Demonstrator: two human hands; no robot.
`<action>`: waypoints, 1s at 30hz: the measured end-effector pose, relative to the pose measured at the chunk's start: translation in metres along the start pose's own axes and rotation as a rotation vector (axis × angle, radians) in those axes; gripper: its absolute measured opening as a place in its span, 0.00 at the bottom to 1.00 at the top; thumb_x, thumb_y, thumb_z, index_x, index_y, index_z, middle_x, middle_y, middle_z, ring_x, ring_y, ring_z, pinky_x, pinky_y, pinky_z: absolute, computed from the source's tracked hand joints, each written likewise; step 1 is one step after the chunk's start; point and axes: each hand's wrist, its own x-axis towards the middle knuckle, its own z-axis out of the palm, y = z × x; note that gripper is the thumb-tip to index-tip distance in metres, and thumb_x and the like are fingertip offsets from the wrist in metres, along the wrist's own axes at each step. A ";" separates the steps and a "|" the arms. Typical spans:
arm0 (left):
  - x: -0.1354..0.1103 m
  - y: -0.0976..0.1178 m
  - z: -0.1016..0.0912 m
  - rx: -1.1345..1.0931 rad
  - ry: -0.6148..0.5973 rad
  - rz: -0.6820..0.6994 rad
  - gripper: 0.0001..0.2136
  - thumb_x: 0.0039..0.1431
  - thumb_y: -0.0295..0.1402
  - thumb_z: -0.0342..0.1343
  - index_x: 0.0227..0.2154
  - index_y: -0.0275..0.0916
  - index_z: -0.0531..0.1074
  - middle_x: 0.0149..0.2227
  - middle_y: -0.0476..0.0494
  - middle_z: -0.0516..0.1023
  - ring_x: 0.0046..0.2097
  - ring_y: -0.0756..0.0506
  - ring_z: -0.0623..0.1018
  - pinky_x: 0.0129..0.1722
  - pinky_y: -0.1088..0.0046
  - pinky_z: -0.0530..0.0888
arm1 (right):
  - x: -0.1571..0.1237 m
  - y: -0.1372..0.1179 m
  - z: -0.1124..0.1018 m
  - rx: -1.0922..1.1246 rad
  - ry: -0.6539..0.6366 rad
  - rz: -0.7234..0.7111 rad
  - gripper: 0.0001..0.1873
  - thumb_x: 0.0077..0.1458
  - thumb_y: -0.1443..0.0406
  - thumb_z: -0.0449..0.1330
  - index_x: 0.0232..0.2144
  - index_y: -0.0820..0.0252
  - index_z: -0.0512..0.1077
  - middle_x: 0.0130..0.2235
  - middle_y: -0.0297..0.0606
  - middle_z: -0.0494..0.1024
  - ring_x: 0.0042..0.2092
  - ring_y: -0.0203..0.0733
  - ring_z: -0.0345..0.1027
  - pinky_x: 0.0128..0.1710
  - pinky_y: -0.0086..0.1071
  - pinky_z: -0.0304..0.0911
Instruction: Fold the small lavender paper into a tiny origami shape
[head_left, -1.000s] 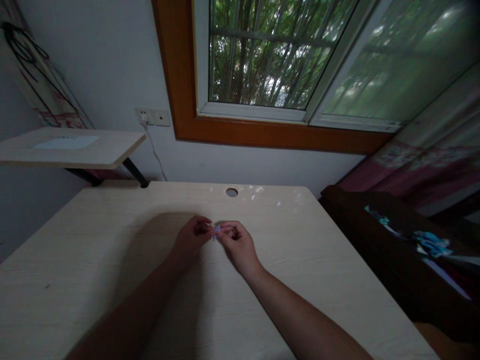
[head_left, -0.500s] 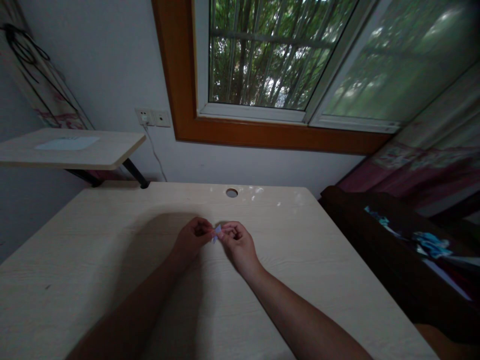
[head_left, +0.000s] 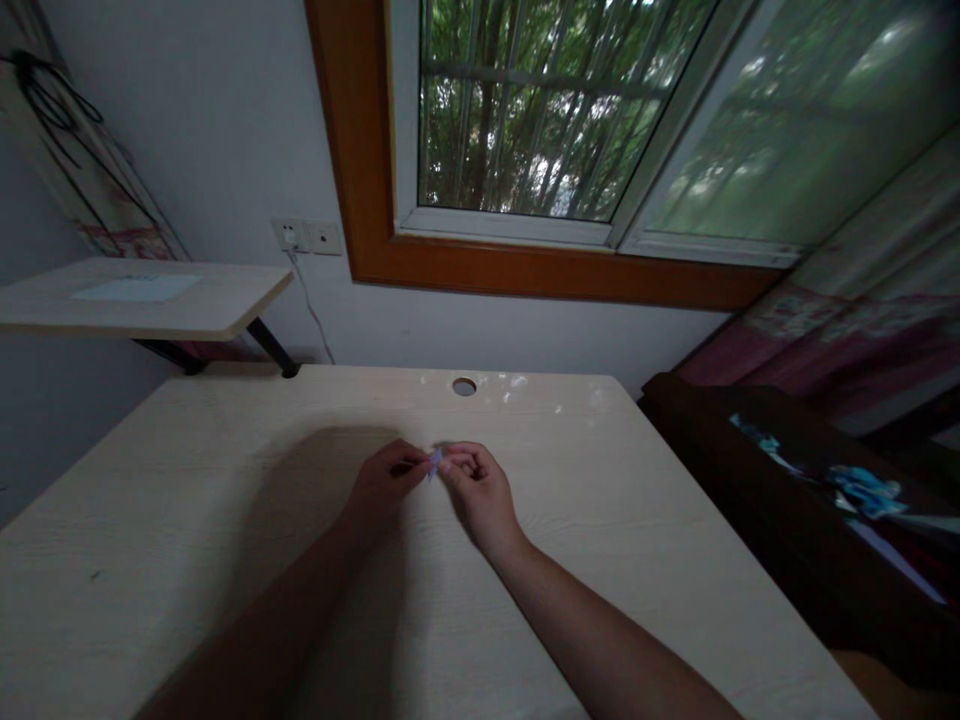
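A small pale purple piece of folded paper (head_left: pixel 435 460) is pinched between my two hands, above the middle of the desk (head_left: pixel 615 590). My left hand (head_left: pixel 382 480) grips its left side with thumb and forefinger. From the right, my right hand (head_left: pixel 478 485) holds the other side between thumb and fingertips, its remaining fingers curled. The fingertips cover much of the paper, so its full shape cannot be made out.
A round cable hole (head_left: pixel 464 387) lies near the desk's far edge. At the left a raised shelf (head_left: pixel 225 310) carries a sheet of paper (head_left: pixel 139 288). Behind are a wall socket (head_left: pixel 304 237) and a window; a dark wooden piece of furniture (head_left: pixel 720 480) stands at the right.
The fingers of my left hand have closed in a little at the paper, and less of the paper shows. My right hand has hardly moved.
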 end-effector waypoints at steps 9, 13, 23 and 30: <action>-0.001 0.006 -0.003 0.052 0.009 -0.025 0.08 0.56 0.37 0.60 0.28 0.38 0.76 0.30 0.48 0.77 0.34 0.48 0.75 0.37 0.74 0.70 | -0.001 -0.005 -0.004 -0.347 -0.047 -0.135 0.09 0.53 0.57 0.66 0.33 0.56 0.79 0.29 0.33 0.72 0.29 0.37 0.60 0.32 0.31 0.58; -0.001 0.004 -0.003 0.046 0.003 -0.028 0.07 0.55 0.37 0.60 0.28 0.39 0.76 0.30 0.48 0.77 0.34 0.48 0.75 0.37 0.74 0.70 | -0.001 -0.007 -0.004 -0.387 -0.061 -0.159 0.08 0.54 0.58 0.65 0.31 0.56 0.78 0.28 0.32 0.69 0.29 0.37 0.59 0.31 0.31 0.56; 0.000 -0.003 0.001 -0.011 -0.065 -0.002 0.08 0.55 0.38 0.61 0.30 0.38 0.75 0.32 0.48 0.76 0.35 0.48 0.76 0.37 0.74 0.71 | 0.000 -0.006 -0.006 -0.262 -0.030 -0.067 0.09 0.52 0.58 0.66 0.30 0.58 0.79 0.28 0.33 0.71 0.31 0.38 0.61 0.33 0.32 0.56; -0.002 0.003 0.001 0.087 -0.158 0.023 0.09 0.57 0.39 0.59 0.29 0.39 0.77 0.30 0.47 0.76 0.35 0.47 0.75 0.37 0.73 0.69 | 0.000 -0.001 -0.006 -0.176 -0.024 -0.041 0.09 0.50 0.58 0.68 0.27 0.57 0.78 0.25 0.30 0.68 0.29 0.36 0.58 0.31 0.31 0.53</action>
